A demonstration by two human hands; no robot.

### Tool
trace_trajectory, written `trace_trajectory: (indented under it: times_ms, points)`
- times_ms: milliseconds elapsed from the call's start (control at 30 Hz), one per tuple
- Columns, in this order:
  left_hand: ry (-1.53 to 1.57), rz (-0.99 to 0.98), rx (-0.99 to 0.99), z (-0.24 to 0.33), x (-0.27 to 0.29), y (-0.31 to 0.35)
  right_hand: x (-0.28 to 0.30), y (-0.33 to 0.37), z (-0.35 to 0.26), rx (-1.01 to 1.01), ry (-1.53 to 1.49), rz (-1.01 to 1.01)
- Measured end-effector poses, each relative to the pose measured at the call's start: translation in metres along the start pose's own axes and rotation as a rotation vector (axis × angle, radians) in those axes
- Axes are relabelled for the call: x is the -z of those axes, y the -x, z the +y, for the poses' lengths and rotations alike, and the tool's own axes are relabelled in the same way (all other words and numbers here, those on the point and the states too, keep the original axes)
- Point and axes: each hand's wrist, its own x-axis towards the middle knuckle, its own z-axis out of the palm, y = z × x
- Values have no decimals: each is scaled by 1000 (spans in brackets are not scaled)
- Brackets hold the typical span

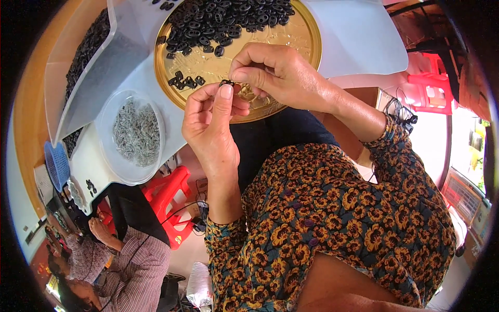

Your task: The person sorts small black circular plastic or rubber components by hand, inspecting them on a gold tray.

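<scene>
My left hand (213, 117) pinches a small black plastic piece (226, 82) with holes between thumb and fingers. Close against it, my right hand (278, 70) has thumb and forefinger pressed together; whatever they grip is too small or hidden to make out. Both hands are over the near part of a round gold tray (317, 36). A large pile of black two-holed pieces (208, 21) covers the tray's far side. Left of my hands, a small cluster of black pieces (185, 81) sits apart from that pile.
A clear round tub (106, 140) of small silvery metal parts (136, 130) stands left of the tray. Beyond it is a translucent bin (86, 106) with more black pieces. A blue basket (57, 164) and red stool (174, 200) are farther left. Another person (135, 265) sits lower left.
</scene>
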Motion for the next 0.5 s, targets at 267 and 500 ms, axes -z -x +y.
trace_trajectory:
  times_ms: [267,500]
  points:
    - [-2,-23,-4,0,2,0,-1,-1,-6,-107,-37,3]
    - [-18,-36,-16,0,1,1,-2,1,-1,-2,11,11]
